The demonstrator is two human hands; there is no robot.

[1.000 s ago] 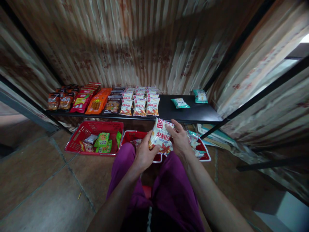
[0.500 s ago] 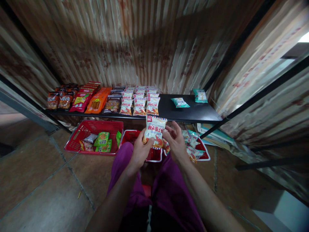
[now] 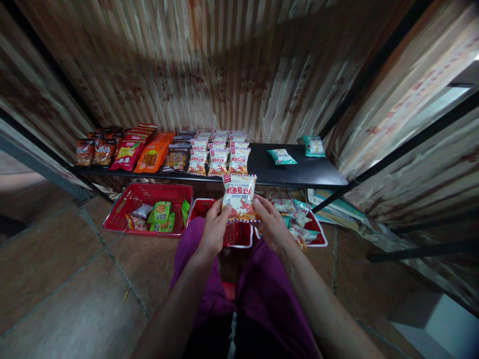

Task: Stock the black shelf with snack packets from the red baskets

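A white snack bag (image 3: 240,198) with red lettering and orange artwork is held upright in front of the shelf edge. My left hand (image 3: 216,225) grips its left lower side, thumb on the front. On the right side my right hand (image 3: 272,222) grips it too, with the thumb at the front edge. Rows of matching white snack bags (image 3: 218,160) stand on the black shelf (image 3: 299,172) just beyond. Two teal-and-white snack bags, one lying flat (image 3: 282,156) and one propped up at the back (image 3: 314,146), are farther right.
Brown, red and orange snack packets (image 3: 154,153) fill the shelf's left part. Below it are a red basket (image 3: 123,202) with green packets, a middle red basket (image 3: 239,238), and a right basket with teal bags (image 3: 299,213). Black posts (image 3: 389,164) and a striped curtain (image 3: 232,70) surround the shelf.
My right hand has closed in on the bag's right edge, its fingers no longer raised apart. The bag's front has turned slightly and now faces me more squarely.
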